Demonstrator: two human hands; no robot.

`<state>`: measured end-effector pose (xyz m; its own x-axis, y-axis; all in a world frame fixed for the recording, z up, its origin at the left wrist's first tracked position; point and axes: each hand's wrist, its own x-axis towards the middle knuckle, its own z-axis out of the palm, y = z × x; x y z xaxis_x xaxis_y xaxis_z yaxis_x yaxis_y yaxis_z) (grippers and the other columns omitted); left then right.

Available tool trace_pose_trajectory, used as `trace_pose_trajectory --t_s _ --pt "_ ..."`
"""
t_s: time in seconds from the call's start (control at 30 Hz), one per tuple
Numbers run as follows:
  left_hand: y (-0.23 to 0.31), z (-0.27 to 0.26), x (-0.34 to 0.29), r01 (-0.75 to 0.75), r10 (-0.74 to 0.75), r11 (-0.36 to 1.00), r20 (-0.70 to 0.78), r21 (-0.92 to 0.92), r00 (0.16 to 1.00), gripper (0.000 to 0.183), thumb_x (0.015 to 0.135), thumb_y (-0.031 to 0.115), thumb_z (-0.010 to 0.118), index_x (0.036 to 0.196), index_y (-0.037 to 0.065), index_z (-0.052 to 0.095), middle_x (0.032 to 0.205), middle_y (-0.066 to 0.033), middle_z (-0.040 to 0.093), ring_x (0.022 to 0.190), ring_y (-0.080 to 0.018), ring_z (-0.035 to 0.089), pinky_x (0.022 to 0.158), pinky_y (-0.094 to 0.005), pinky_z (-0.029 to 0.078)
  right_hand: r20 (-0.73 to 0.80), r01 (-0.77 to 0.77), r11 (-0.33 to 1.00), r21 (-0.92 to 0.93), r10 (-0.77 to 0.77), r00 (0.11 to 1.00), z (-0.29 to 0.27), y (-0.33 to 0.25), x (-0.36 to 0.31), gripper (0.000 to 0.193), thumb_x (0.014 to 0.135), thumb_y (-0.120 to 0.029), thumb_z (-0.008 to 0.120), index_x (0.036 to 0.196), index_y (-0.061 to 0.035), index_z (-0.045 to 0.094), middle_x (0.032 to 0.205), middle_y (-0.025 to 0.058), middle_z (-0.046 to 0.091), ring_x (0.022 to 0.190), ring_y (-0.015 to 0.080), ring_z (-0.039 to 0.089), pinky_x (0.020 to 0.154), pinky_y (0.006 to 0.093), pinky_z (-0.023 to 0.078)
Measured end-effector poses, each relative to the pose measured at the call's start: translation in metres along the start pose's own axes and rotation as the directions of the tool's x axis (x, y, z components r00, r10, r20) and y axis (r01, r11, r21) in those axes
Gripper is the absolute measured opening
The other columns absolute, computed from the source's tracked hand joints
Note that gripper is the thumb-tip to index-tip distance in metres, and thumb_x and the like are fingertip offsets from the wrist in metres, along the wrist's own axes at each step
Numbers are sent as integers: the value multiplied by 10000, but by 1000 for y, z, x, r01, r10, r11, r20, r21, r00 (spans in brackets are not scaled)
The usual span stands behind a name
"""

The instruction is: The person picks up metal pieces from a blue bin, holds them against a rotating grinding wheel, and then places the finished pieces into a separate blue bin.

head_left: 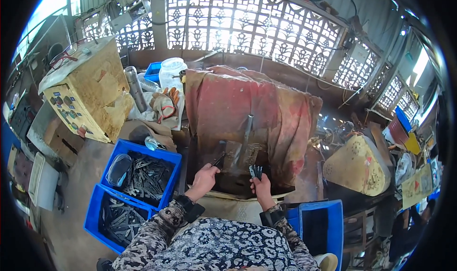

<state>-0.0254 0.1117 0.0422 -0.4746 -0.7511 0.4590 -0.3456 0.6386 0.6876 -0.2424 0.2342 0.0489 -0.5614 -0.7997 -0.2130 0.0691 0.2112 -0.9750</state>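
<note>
So the left hand has its fingers pinched narrow on a thin dark metal strip, pointing up and away. The right hand has its fingers closed around a small fanned bunch of grey metal strips. Both bits are being held up in front of a dark, grimy machine opening, with a grey metal rod leaning at the back of it.

Draped over the machine is a stained, faded red cloth, pretty ratty. On the left, two blue plastic bins sit just beside each other, both loaded with dark metal strips, the farther one also holding a clear plastic container. Another blue bin is by the right forearm.

Further out: a grubby yellow control box with knobs, a white plastic jar, a dull brown floor, and bright light pouring through a patterned lattice window along the back wall.
</note>
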Motion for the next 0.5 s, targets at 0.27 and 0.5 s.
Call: trace_pose_trajectory --t_s 0.27,0.5 --pt "-8 5 -2 23 -48 985 147 171 988 177 776 19 522 857 86 665 858 -149 612 825 -345 625 708 -434 515 64 24 996 -84 -19 998 1 2 -3 126 947 -62 501 1073 -58 504 821 32 608 553 66 498 438 222 399" --pt "-10 7 -4 25 -61 981 184 193 981 168 771 35 520 835 80 668 856 -145 618 854 -332 624 747 -423 518 131 142 963 -228 -114 985 4 10 0 118 929 -82 521 1035 -41 492 777 46 625 527 103 515 450 272 409"
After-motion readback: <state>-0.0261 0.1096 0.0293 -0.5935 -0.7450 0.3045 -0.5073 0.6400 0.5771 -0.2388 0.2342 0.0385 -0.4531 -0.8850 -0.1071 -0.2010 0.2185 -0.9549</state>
